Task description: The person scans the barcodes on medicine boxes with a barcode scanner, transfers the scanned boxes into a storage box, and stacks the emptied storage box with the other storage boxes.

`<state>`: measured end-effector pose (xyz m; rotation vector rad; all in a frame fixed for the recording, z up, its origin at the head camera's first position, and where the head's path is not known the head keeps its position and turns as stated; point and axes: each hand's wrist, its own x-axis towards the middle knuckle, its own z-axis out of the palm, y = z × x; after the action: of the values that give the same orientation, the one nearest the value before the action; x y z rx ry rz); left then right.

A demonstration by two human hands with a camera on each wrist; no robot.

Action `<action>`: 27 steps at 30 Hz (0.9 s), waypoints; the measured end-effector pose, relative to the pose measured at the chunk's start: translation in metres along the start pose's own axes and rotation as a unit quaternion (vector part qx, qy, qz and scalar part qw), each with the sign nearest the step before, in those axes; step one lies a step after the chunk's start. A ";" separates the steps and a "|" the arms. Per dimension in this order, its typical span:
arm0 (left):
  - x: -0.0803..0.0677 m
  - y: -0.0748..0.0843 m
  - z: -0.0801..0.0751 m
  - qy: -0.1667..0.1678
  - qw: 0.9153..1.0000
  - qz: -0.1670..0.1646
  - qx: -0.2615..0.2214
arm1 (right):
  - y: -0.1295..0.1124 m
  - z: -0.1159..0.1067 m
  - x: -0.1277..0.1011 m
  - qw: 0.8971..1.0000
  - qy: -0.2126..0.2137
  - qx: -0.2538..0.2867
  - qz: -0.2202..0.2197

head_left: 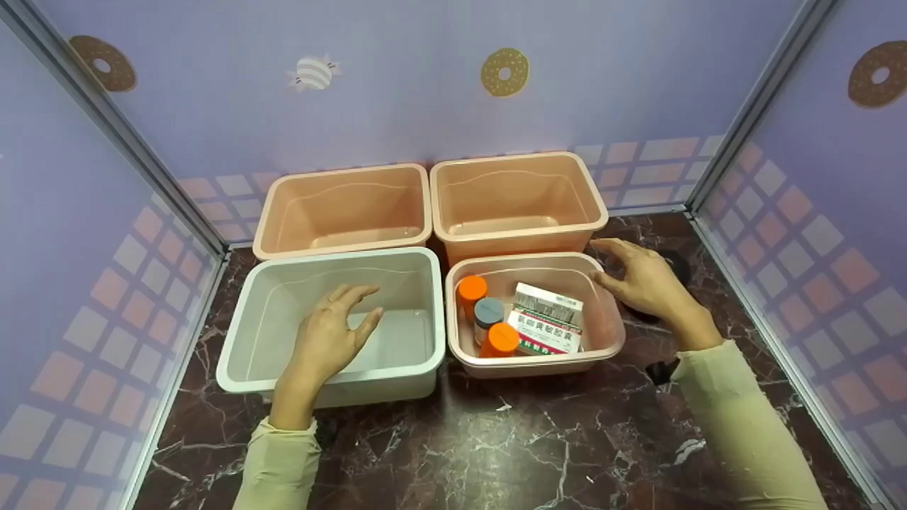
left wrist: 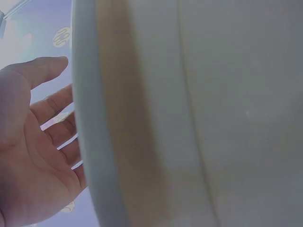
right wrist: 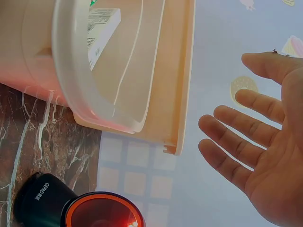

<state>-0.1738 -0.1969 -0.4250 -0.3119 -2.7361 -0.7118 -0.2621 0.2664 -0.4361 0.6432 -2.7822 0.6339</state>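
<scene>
Here both hands, left (head_left: 327,338) over the white bin (head_left: 244,368), right (head_left: 646,282) beside the pink bin's rim (head_left: 615,333), hover spread

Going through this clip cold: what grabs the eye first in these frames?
Four tubs sit in a square on the dark marble table: two empty peach tubs at the back, a white tub front left and a pink tub front right. Only the pink one holds anything: two orange-capped bottles, a grey-capped bottle and a medicine box. The left hand hovers open over the white tub, the right hand open beside the pink tub.
</scene>
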 end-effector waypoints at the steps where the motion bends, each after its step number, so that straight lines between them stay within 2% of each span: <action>1: 0.000 0.001 0.000 -0.001 1.000 0.000 -0.003 | 0.000 0.000 0.000 1.000 0.001 0.000 0.000; 10: -0.002 0.007 0.004 -0.007 1.000 0.013 -0.009 | -0.001 0.001 0.000 1.000 -0.005 0.010 0.002; 18: -0.003 0.012 0.008 0.009 0.999 0.034 -0.020 | -0.003 0.002 -0.001 0.999 -0.009 0.049 0.017; 27: -0.005 0.020 0.013 0.010 0.998 0.052 -0.037 | 0.000 0.007 0.000 0.998 -0.013 0.062 0.002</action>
<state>-0.1668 -0.1741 -0.4288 -0.4579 -2.6569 -0.7852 -0.2625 0.2638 -0.4423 0.6731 -2.7856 0.8094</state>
